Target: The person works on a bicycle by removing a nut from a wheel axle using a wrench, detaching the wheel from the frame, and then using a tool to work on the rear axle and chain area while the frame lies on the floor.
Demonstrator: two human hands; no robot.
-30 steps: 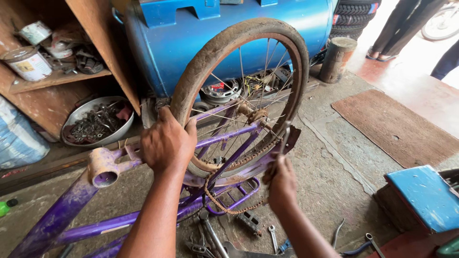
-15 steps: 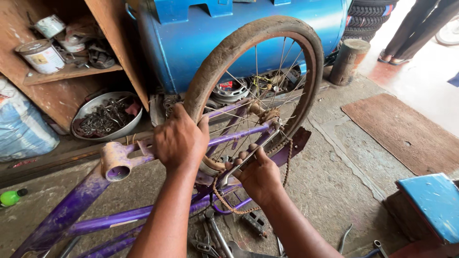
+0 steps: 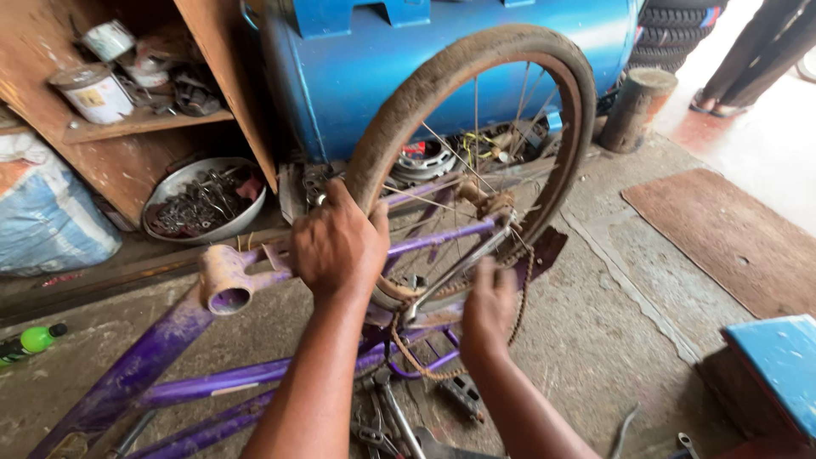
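Drum (image 3: pixel 442 76), big, blue and metal, lies on its side across the back of the scene, next to a wooden shelf unit (image 3: pixel 212 76) that carries paint tins (image 3: pixel 92 92) and oddments. In front of both, a purple bicycle frame (image 3: pixel 170 357) lies on the concrete floor (image 3: pixel 612 340), its paint scuffed and its open tube end (image 3: pixel 225 285) facing the camera. The rear wheel (image 3: pixel 476 161), with a dusty, worn tyre and thin spokes, stands upright in the frame's rear stays, in front of the drum. A brown mat (image 3: pixel 722 246) lies on the floor to the right, and a blue box corner (image 3: pixel 778 374) shows at the lower right edge. A round metal bowl (image 3: pixel 204 200) full of small metal parts sits under the shelf, with a blue-and-white sack (image 3: pixel 47 221) to its left. A rusty chain (image 3: pixel 425 361) hangs slack in a loop below the wheel hub. The left hand (image 3: pixel 340 242) is closed over the frame stay right where the tyre passes it, fingers curled around the tube. The right hand (image 3: pixel 489 310) is closed on something beside the hub and chain, just below the axle; its fingers are hidden, so what it grips cannot be told. Wrenches (image 3: pixel 382 416) and a pedal (image 3: pixel 463 395) lie on the floor between the forearms. A green-capped bottle (image 3: pixel 30 342) lies at the left edge.
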